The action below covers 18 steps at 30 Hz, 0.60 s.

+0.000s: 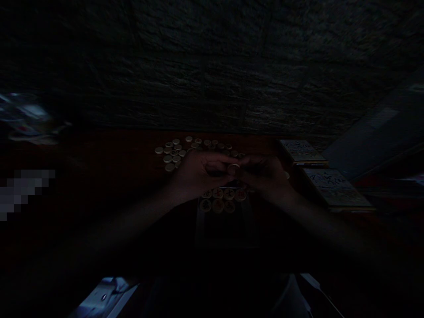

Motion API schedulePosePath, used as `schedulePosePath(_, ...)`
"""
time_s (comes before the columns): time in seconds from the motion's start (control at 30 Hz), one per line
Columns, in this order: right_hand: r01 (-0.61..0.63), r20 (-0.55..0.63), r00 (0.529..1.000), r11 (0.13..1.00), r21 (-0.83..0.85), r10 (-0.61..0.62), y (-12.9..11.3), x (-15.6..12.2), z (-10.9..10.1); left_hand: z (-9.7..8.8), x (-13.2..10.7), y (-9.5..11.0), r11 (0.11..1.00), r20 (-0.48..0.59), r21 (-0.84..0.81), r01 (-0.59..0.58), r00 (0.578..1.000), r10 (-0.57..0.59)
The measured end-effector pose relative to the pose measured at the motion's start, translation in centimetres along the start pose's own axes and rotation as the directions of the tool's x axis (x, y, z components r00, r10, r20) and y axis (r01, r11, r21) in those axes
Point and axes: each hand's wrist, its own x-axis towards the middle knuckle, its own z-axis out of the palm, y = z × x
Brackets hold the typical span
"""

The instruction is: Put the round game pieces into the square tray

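1. Pinching one disc (233,167) between both hands, above the middle of the tabletop (115,176).
2. Curled, the left hand (198,174) fingertips on the disc; right hand (265,176) curled likewise, gripping its other side.
3. Laid rows (221,198) just beneath; loose discs (185,150) behind.

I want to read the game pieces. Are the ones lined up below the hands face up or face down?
Face up: the lined-up pieces show dark marks on top. Too dim to read them.
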Motion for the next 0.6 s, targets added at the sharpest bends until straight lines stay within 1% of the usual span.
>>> schedulePosePath(0.17,0.0,0.017,1.0,1.0,0.009,0.0,-0.09,-0.02,-0.11,-0.11,0.12,0.06,0.999,-0.06,0.044,-0.001,0.998,0.004)
schedulePosePath(0.27,0.007,0.023,1.0,1.0,0.03,-0.007,-0.18,-0.03,-0.22,-0.13,0.14,0.14,0.999,-0.073,0.053,-0.003,0.997,0.007)
schedulePosePath(0.4,0.008,0.044,0.999,0.998,0.062,-0.011,0.0,0.05,-0.4,-0.12,0.12,0.07,1.0,-0.078,0.02,0.012,0.997,-0.01)
schedulePosePath(0.6,0.017,0.026,0.999,0.996,0.09,-0.019,0.25,0.28,-0.35,-0.03,0.18,-0.05,0.998,-0.072,-0.064,0.02,0.997,-0.024)
